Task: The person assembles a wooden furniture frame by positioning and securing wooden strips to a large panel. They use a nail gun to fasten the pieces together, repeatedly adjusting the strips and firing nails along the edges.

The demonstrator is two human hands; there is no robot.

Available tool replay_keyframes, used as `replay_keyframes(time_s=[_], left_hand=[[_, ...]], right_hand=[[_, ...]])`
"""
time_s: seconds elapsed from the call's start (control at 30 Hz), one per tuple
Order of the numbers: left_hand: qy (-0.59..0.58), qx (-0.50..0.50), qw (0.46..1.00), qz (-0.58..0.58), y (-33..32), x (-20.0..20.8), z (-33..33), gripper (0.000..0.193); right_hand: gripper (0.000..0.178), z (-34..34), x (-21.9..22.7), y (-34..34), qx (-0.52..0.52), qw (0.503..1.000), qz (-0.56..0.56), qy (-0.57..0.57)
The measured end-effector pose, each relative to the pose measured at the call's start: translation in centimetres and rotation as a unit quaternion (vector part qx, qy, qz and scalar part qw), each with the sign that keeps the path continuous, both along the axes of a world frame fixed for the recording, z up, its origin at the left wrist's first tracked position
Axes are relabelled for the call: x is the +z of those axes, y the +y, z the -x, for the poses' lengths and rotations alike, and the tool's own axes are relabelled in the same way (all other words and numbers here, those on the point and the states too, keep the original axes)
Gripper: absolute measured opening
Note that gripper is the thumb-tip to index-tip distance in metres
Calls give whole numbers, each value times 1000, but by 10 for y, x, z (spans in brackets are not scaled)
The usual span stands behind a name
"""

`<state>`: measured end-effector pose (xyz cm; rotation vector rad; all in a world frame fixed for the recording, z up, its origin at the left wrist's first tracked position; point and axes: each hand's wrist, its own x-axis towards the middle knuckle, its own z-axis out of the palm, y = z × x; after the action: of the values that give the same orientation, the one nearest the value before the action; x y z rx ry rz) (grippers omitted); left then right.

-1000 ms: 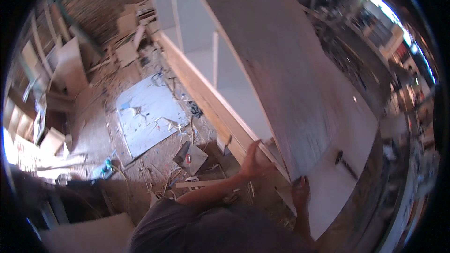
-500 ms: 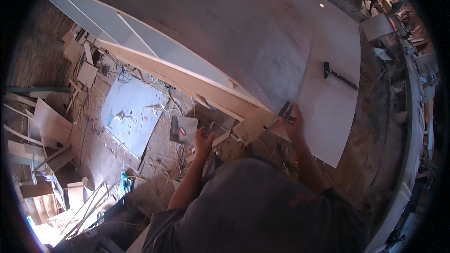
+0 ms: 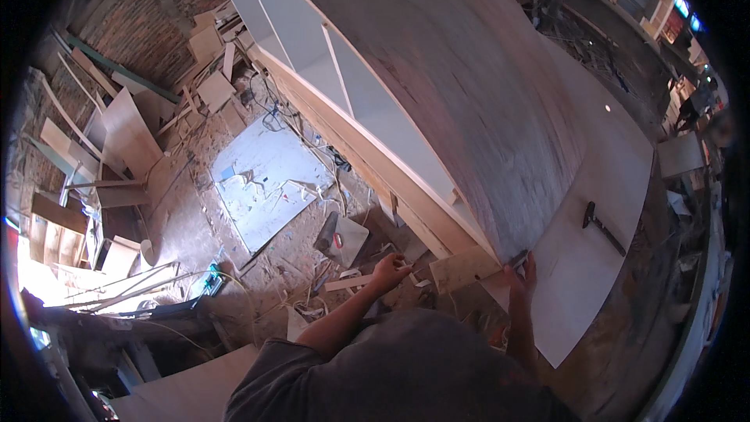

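Observation:
A large curved piece of woodwork stands before me, with a grey-brown plywood skin (image 3: 461,94) and a light, compartmented side (image 3: 312,47). My right hand (image 3: 523,287) is at its near corner, fingers closed round a dark hand tool (image 3: 517,259); its exact kind is hard to see. A small pale board (image 3: 462,269) juts out beside that corner. To its left, my left hand (image 3: 387,273) is raised above the littered floor with its fingertips pinched together. Whatever they hold, if anything, is too small to name. A dark hammer (image 3: 603,229) lies on the pale sheet (image 3: 574,281) at right.
A white board (image 3: 269,184) covered with scraps lies on the floor at left. Nearer stands a grey box-like thing (image 3: 341,241) with a red item on it. Plywood offcuts (image 3: 129,133) lean at far left, and cables (image 3: 273,113) run along the woodwork's base.
The view has swung, so the woodwork and floor sit further right and steeper. My right hand remains at the corner with the dark tool, its fingers now lower around it. My left hand stays pinched.

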<state>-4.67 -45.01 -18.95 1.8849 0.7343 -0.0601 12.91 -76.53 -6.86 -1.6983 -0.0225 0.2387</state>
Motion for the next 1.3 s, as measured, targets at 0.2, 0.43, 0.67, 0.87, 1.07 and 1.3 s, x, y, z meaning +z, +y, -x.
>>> replay_keyframes(time_s=[0.2, 0.43, 0.67, 0.87, 1.07, 1.3], left_hand=[[31, -33, 998, 37, 6, -2, 5, 58], [41, -41, 998, -6, 26, -15, 30, 59], [92, -88, 992, -7, 62, -27, 56, 59], [57, -95, 994, -7, 108, -91, 89, 55], [78, -42, 993, 81, 114, -32, 119, 50], [64, -65, 993, 75, 113, -3, 105, 42]], right_hand=[[80, 4, -14, -9, 3, 996, 79, -32], [56, 50, -52, -14, -45, 984, 151, -82], [26, 104, -84, 6, -48, 970, 228, -72], [18, 117, -81, 56, -49, 995, -11, 82], [30, 131, 10, 92, -147, 928, -99, 328], [31, 135, -62, 62, -102, 990, 93, 7]])
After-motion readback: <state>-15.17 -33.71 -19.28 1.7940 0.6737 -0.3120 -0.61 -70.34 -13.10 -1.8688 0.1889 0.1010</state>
